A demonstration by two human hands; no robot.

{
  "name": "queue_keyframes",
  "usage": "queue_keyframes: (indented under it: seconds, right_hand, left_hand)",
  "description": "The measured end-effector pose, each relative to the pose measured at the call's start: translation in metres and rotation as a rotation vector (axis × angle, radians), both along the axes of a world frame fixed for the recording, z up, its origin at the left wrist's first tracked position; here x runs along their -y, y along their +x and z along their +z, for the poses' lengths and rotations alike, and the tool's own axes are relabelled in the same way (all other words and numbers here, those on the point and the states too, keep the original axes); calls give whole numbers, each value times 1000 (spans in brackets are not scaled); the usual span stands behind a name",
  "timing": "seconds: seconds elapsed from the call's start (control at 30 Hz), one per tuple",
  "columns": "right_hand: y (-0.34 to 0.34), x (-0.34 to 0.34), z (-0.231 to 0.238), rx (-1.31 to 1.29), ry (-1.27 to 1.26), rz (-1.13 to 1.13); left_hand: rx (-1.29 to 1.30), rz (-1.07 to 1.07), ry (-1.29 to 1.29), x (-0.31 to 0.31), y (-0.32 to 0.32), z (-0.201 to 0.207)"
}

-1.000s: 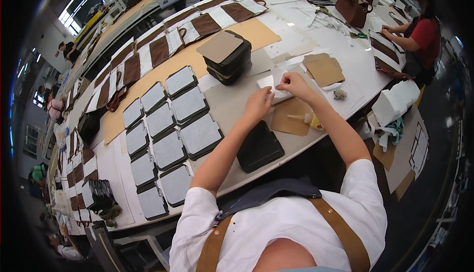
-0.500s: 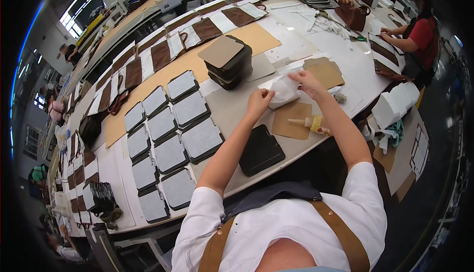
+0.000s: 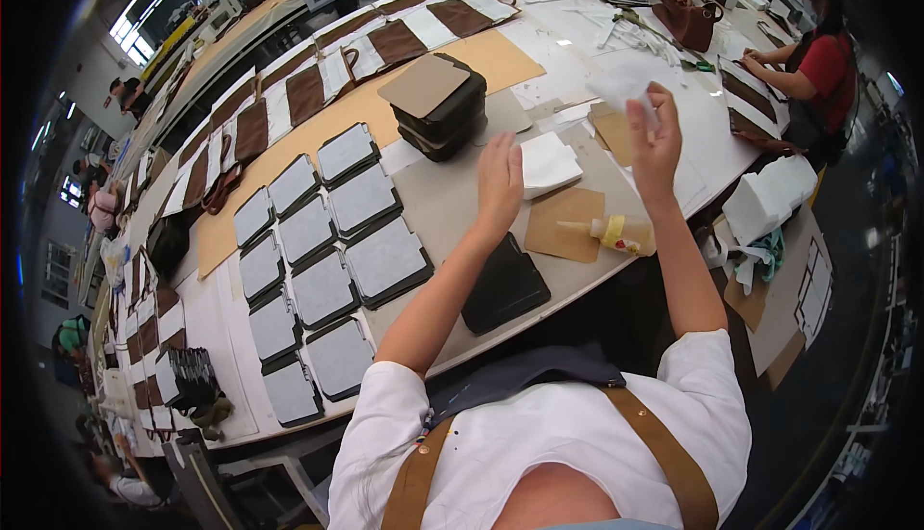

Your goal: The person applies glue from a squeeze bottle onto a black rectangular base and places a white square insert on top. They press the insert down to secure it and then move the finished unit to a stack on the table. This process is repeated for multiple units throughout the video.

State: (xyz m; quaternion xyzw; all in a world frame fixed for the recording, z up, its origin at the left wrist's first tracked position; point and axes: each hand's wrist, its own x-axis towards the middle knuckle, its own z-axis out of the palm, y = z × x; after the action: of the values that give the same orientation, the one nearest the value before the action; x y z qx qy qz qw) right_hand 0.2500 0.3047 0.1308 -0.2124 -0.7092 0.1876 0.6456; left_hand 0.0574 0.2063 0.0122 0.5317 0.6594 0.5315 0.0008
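My left hand (image 3: 500, 183) rests with fingers stretched out along the left edge of a small stack of white sheets (image 3: 551, 164). Raised to the right, my right hand (image 3: 657, 140) pinches a thin white sheet (image 3: 624, 76), smeared by motion. Between my forearms lie a brown card (image 3: 568, 225) and a squeeze bottle (image 3: 626, 233) with a pale nozzle, on its side. A black panel (image 3: 507, 287) lies near the table edge, next to my left forearm. Beyond my left hand stands a stack of black pieces (image 3: 441, 130) topped by a tan board (image 3: 423, 86).
Several black panels with grey sheets (image 3: 385, 253) lie in rows at the left. Brown and white bag pieces (image 3: 306, 99) line the far side. A co-worker in red (image 3: 823, 63) works at the right, near a brown bag (image 3: 688, 22). White blocks (image 3: 767, 195) stand beside the table.
My right hand has moved up and to the right with a white sheet. My left hand has let go of the white material and straightened its fingers beside the stack.
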Motion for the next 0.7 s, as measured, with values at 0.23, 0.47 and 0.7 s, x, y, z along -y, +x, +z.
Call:
queue_keyframes:
  seconds: [0.23,0.47,0.7]
  right_hand:
    - [-24,92,-27,537,257,279]
    - [-7,115,-26,409,163,361]
    - [2,114,-51,167,-1031,865]
  left_hand:
    - [929,-545,-159,71,41,79]
    - [1116,-397,-75,114,30,81]
    - [970,-330,-354,153,38,75]
